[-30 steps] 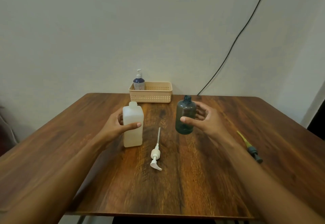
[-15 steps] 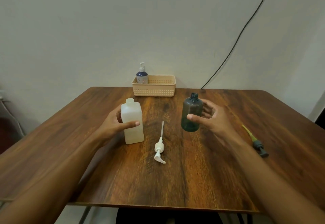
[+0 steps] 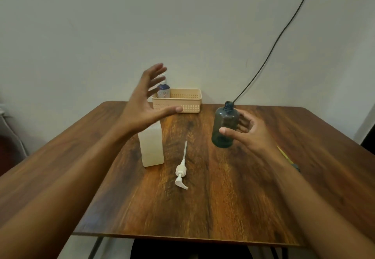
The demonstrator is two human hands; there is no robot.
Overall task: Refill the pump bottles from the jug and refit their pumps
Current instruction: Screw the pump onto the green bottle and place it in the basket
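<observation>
L hand (image 3: 145, 106) is up in the air above the jug (image 3: 151, 146), fingers spread wide, palm released, holding nothing. White translucent jug stands upright on the wooden worktop (image 3: 223, 208), left of centre; its top is hidden behind the L hand. R hand (image 3: 249, 131) is loosely cupped round the dark tinted bottle (image 3: 224, 125), thumb in front of it, fingers behind; can't tell if thumb actually touches, doesn't look clenched. Bottle stands upright w/ neck uncapped, no pump on it. White pump (image 3: 181, 174) lies flat on the worktop btwn jug and bottle, dip tube pointing away, nozzle toward the near edge. 2nd pump (image 3: 288, 158), yellowish tube w/ dark collar, lies right of the R wrist, partly hidden by the forearm. At the far edge a beige basket (image 3: 183, 101) holds a blue pump bottle (image 3: 164, 90) at its left end, pump fitted. Black cable (image 3: 284, 29) runs down the wall behind.
</observation>
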